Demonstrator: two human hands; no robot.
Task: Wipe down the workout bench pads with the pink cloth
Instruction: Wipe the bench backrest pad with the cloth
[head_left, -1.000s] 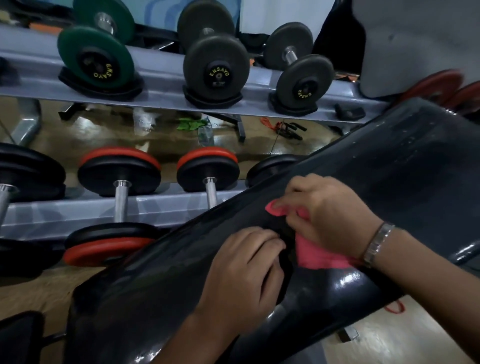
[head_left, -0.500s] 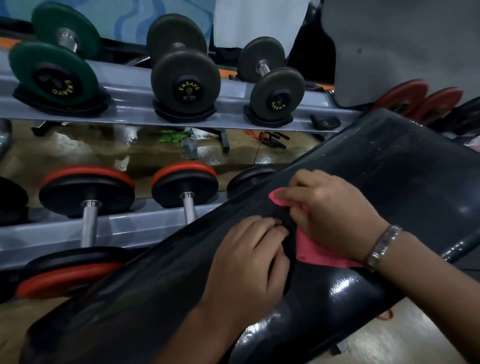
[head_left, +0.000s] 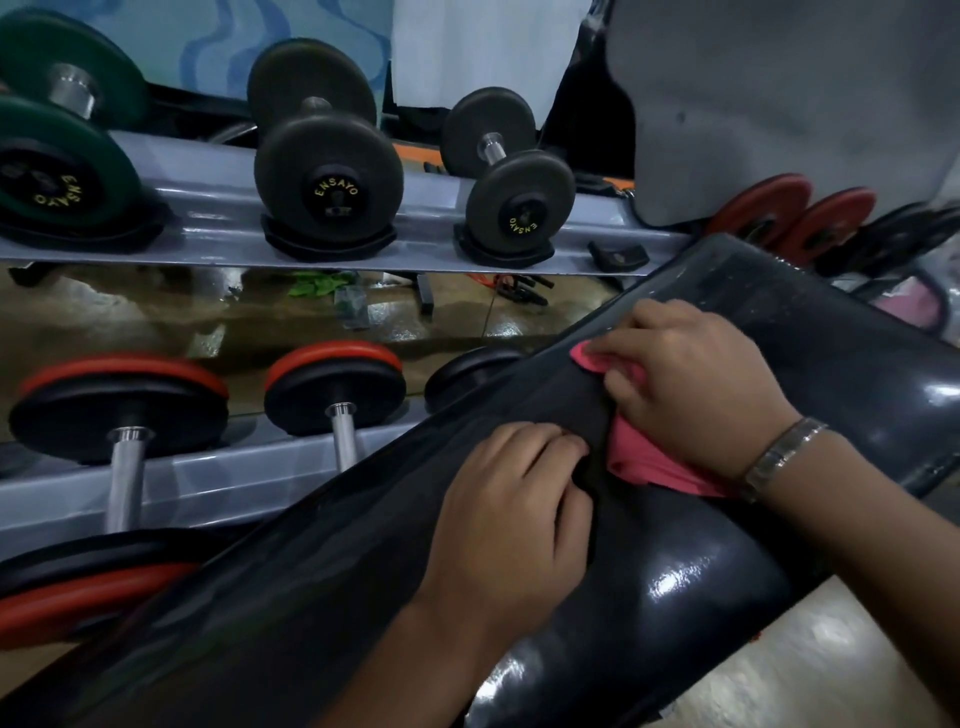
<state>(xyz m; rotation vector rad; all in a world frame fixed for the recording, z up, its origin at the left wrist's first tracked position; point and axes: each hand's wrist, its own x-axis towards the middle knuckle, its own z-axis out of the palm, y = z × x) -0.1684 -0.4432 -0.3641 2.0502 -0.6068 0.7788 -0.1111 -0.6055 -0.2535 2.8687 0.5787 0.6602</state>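
Two glossy black bench pads run diagonally across the view: a lower pad (head_left: 291, 613) and an upper pad (head_left: 831, 374), meeting at a dark seam. My right hand (head_left: 685, 384) grips the pink cloth (head_left: 644, 465) and pushes it into that seam; the cloth shows above and below my fingers. My left hand (head_left: 514, 514) rests on the lower pad with its fingers curled at the edge of the seam, right beside the cloth. A metal bracelet sits on my right wrist.
A grey two-tier dumbbell rack (head_left: 218, 228) stands just behind the bench, holding dark dumbbells (head_left: 327, 176) above and red-and-black ones (head_left: 332, 384) below. Red weight plates (head_left: 763, 208) lean at the right. A grey pad (head_left: 779, 104) hangs above. Light floor (head_left: 779, 675) shows at the bottom right.
The view has shifted left and closer. My right hand has slid the cloth slightly up along the seam, and my left hand stays at the seam's edge.
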